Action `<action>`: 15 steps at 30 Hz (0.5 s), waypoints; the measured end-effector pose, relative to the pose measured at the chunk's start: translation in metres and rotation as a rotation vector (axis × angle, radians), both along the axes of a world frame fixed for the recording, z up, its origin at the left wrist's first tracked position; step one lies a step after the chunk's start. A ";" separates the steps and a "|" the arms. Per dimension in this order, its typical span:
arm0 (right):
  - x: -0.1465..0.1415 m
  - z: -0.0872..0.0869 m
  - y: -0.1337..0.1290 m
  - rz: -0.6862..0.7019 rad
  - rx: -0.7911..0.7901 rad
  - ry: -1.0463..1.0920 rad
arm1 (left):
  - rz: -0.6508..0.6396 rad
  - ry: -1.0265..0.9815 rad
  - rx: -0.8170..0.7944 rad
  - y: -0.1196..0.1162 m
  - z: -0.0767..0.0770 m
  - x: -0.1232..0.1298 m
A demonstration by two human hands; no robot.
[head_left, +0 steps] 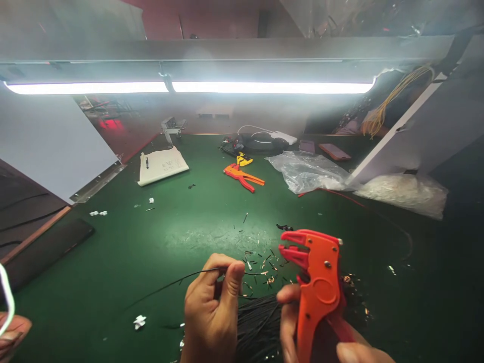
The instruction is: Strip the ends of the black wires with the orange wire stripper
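My left hand (215, 307) pinches a thin black wire (170, 284) between thumb and forefinger. The wire trails off to the left, and its short right end shows a bare copper tip. To the right, my right hand (302, 333) is wrapped around the handles of an orange and red wire stripper (321, 272), held upright with its jaws apart and pointing left. The wire's tip is left of the tool and not between the jaws. A bundle of black wires (259, 327) lies between my hands, with small black and copper scraps (270, 264) above it.
Another orange and red tool (244, 176) lies farther back, beside yellow-handled cutters (244, 160). A notebook (163, 166) with a pen is back left; plastic bags (308, 171) and a phone (335, 152) are back right. Another person's hand (13, 330) shows at the left edge.
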State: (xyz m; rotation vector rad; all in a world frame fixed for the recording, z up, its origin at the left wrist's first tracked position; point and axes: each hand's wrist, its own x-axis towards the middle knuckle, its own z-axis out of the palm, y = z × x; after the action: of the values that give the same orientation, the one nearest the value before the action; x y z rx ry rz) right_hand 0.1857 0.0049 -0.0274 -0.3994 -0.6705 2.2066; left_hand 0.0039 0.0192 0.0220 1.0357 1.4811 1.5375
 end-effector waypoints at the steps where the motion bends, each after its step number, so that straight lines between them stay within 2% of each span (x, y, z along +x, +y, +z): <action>1: 0.000 0.006 0.002 -0.067 0.003 -0.030 | -0.025 0.059 0.044 0.000 -0.003 0.000; 3: 0.001 0.015 0.005 -0.165 -0.007 -0.109 | -0.102 0.188 0.131 0.000 -0.011 0.000; 5: 0.004 0.017 0.005 -0.185 0.015 -0.160 | -0.185 0.292 0.210 0.001 -0.019 0.001; 9: 0.005 0.008 0.004 -0.083 0.064 -0.010 | -0.264 0.343 0.281 0.003 -0.028 0.001; 15: 0.000 -0.001 0.006 -0.046 0.072 0.114 | -0.310 0.397 0.317 0.006 -0.030 -0.001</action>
State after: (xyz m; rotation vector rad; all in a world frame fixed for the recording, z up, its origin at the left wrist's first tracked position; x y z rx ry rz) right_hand 0.1862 0.0109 -0.0280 -0.2480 -0.6699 2.1373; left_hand 0.0027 0.0249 -0.0078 1.7521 1.2667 1.4205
